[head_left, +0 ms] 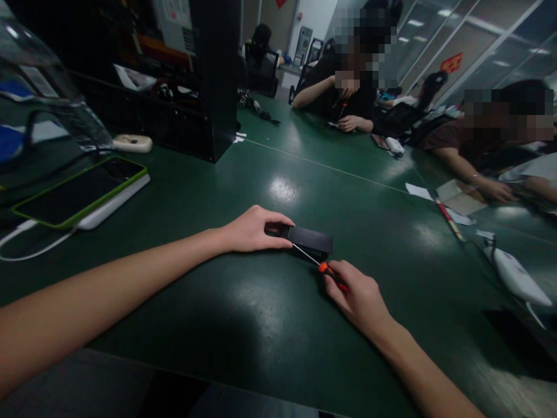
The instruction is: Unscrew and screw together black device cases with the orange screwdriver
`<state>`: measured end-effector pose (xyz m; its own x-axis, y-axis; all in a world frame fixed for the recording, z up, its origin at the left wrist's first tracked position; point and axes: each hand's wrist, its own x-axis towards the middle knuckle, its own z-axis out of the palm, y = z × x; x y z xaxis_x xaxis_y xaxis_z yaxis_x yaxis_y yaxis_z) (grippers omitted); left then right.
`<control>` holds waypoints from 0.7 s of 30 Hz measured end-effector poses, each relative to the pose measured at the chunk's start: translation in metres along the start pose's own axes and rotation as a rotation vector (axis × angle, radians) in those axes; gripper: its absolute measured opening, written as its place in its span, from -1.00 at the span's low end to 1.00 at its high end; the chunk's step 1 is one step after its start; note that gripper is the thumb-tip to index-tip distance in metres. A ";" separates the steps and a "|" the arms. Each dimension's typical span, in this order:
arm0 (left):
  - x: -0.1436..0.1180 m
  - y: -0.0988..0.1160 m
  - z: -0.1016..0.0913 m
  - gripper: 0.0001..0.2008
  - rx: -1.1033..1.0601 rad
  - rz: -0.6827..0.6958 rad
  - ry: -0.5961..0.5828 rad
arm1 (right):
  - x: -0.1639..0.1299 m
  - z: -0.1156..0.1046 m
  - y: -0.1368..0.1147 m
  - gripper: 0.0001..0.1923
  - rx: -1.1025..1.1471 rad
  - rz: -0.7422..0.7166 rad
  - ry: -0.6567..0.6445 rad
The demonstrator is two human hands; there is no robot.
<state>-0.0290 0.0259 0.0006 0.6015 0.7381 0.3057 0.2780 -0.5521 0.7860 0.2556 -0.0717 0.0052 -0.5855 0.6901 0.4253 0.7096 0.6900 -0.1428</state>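
A small black oblong box-like device lies on the green table, in front of me. My left hand is closed on its left end, with the thumb on the near side and the fingers on the far side. In my right hand is a screwdriver with a red and black handle. Its thin metal shaft points up and left, and the tip meets the near side of the device beside my left thumb. The exact spot under the tip is too small to make out.
At left, a phone in a green case lies on a white block with a cable. A clear bottle and a black cabinet stand behind. A white device is at right. Two people sit across the table.
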 end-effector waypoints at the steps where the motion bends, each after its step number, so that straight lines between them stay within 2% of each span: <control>1: 0.000 0.000 0.000 -0.54 -0.020 -0.019 -0.004 | -0.001 0.002 0.001 -0.82 0.010 0.007 -0.009; 4: 0.001 0.000 0.001 -0.54 -0.083 -0.058 -0.007 | -0.001 0.002 0.003 -0.82 -0.016 -0.005 -0.013; 6: 0.001 -0.001 0.002 -0.54 -0.112 -0.064 0.000 | 0.002 -0.002 0.006 -0.82 -0.113 -0.043 0.005; 11: 0.001 -0.003 0.004 -0.55 -0.154 -0.060 0.002 | 0.015 -0.010 0.015 -0.86 -0.369 -0.225 0.082; 13: 0.001 -0.004 0.003 -0.56 -0.161 -0.060 0.011 | 0.017 -0.007 0.016 -0.85 -0.343 -0.229 0.091; 18: 0.002 -0.002 0.003 -0.54 -0.197 -0.073 0.008 | 0.013 0.004 0.015 -0.79 -0.151 -0.093 0.034; 21: 0.002 0.000 0.003 -0.55 -0.203 -0.088 0.004 | 0.011 0.001 0.016 -0.80 -0.118 -0.075 0.032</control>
<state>-0.0254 0.0263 -0.0003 0.5783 0.7819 0.2328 0.1727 -0.3962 0.9018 0.2601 -0.0528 0.0064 -0.6272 0.6289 0.4595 0.7066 0.7076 -0.0040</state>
